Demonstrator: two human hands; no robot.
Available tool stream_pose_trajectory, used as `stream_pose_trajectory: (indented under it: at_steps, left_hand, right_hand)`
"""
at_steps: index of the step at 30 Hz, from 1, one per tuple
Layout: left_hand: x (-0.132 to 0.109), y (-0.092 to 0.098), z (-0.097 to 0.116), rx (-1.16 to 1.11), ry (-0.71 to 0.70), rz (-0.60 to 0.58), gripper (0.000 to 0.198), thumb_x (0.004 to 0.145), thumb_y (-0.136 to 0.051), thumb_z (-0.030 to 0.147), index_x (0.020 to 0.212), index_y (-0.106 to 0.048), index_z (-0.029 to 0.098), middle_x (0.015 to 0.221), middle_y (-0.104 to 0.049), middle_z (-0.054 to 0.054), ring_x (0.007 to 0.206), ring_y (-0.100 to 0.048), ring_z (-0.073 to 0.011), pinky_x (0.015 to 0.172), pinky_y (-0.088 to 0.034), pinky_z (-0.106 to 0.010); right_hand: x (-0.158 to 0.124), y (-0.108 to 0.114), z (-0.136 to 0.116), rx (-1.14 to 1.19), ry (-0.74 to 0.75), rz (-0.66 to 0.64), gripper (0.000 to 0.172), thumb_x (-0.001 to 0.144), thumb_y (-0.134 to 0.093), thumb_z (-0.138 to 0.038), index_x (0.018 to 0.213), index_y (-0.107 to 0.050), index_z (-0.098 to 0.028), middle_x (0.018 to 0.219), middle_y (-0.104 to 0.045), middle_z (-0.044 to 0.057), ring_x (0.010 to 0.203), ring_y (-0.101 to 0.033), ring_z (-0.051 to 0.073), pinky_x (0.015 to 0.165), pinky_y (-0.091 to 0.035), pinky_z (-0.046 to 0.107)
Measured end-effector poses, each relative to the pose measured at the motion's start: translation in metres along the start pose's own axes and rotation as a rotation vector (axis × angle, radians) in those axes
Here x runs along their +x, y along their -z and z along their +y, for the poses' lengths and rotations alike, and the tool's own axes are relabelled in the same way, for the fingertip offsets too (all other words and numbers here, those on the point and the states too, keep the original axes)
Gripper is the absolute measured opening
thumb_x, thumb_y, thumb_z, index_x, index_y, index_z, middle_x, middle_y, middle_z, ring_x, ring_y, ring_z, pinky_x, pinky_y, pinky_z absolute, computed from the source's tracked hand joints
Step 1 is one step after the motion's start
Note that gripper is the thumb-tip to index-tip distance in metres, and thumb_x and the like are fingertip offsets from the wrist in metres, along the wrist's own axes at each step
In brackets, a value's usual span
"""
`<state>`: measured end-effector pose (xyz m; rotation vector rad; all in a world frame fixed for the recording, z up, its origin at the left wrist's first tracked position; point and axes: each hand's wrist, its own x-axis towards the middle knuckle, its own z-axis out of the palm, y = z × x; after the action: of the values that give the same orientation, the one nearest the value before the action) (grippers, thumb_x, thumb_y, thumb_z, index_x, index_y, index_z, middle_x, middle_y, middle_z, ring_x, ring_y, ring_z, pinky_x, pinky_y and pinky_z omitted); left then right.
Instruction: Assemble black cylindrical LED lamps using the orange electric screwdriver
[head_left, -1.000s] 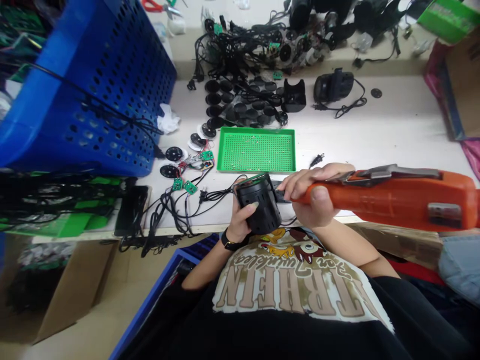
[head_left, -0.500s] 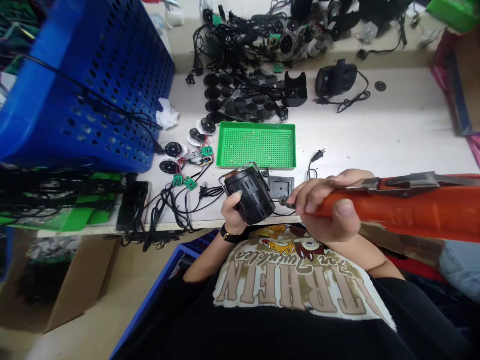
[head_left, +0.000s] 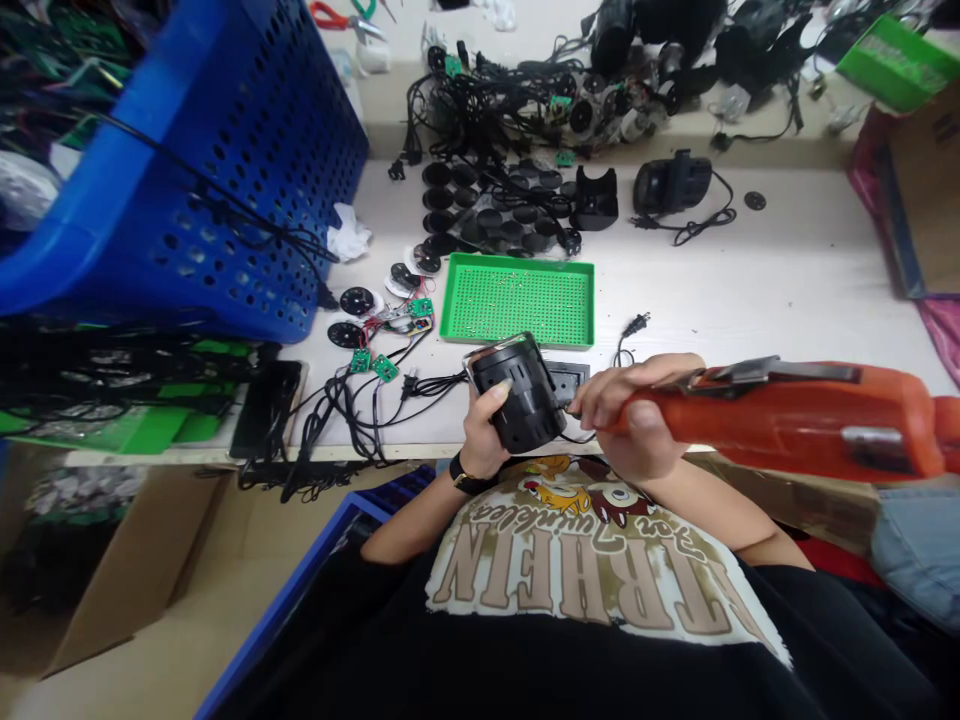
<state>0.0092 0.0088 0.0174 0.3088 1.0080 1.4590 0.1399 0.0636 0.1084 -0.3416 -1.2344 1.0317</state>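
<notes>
My left hand point(head_left: 486, 425) is wrapped round a black slotted cylindrical housing point(head_left: 523, 395), held tilted over the front edge of the table. My right hand point(head_left: 637, 415) grips an orange power screwdriver point(head_left: 795, 410) with a metal lever along its body. Its tip points left and meets the right side of the housing; the exact contact point is too small to make out. Behind the housing, partly covered, lies a black square plate point(head_left: 571, 378). A shallow green tray point(head_left: 444, 305) with small screws scattered in it sits just beyond.
To the left stands a tall blue perforated basket point(head_left: 247, 180). Green circuit boards point(head_left: 385, 368) and black cords point(head_left: 337, 410) lie beside the tray. Black round cups point(head_left: 487, 215) and a corded black lamp point(head_left: 671, 185) are farther back. A phone point(head_left: 264, 410) rests near the front edge.
The housing has turned in my left hand, and its wire bracket no longer stands out above it. The screwdriver stays at its side, with more of its body in view.
</notes>
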Motion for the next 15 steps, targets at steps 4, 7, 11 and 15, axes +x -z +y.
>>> stream_pose_trajectory:
  at_steps: [4, 7, 11, 15]
  left_hand:
    - [0.005, -0.007, 0.000, -0.074, -0.014, 0.104, 0.048, 0.064, -0.085, 0.053, 0.097, -0.064, 0.023, 0.084, -0.077, -0.002, 0.095, -0.079, -0.0332, 0.080, -0.065, -0.045]
    - [0.004, -0.008, -0.002, -0.098, 0.074, 0.035, 0.055, 0.061, -0.085, 0.051, 0.103, -0.065, 0.021, 0.089, -0.079, -0.006, 0.097, -0.078, -0.0367, 0.081, -0.064, -0.048]
    - [-0.005, -0.010, -0.006, -0.101, 0.110, -0.071, 0.061, 0.062, -0.086, 0.046, 0.115, -0.064, 0.023, 0.103, -0.079, -0.009, 0.102, -0.077, -0.0373, 0.083, -0.064, -0.050]
    - [-0.014, -0.011, -0.013, -0.093, 0.106, -0.155, 0.064, 0.065, -0.090, 0.039, 0.120, -0.061, 0.027, 0.116, -0.076, -0.006, 0.112, -0.074, -0.0339, 0.092, -0.062, -0.050]
  right_hand:
    - [0.018, 0.011, 0.001, -0.033, -0.023, 0.221, 0.014, 0.093, -0.065, -0.034, 0.106, -0.062, -0.031, 0.053, -0.049, -0.012, 0.038, -0.049, 0.010, 0.045, -0.053, 0.024]
    - [0.034, 0.028, 0.022, -0.201, -0.045, 0.337, 0.021, 0.090, -0.072, -0.039, 0.104, -0.060, -0.030, 0.058, -0.051, -0.011, 0.046, -0.054, 0.011, 0.056, -0.056, 0.028]
    - [0.048, 0.059, 0.050, -0.398, -0.240, 0.179, 0.039, 0.082, -0.080, -0.054, 0.105, -0.060, -0.030, 0.074, -0.058, -0.006, 0.066, -0.063, 0.016, 0.070, -0.060, 0.036]
    - [0.038, 0.077, 0.039, -0.595, -0.263, -0.051, 0.046, 0.087, -0.073, -0.061, 0.119, -0.062, -0.030, 0.107, -0.067, 0.004, 0.101, -0.068, 0.025, 0.094, -0.060, 0.051]
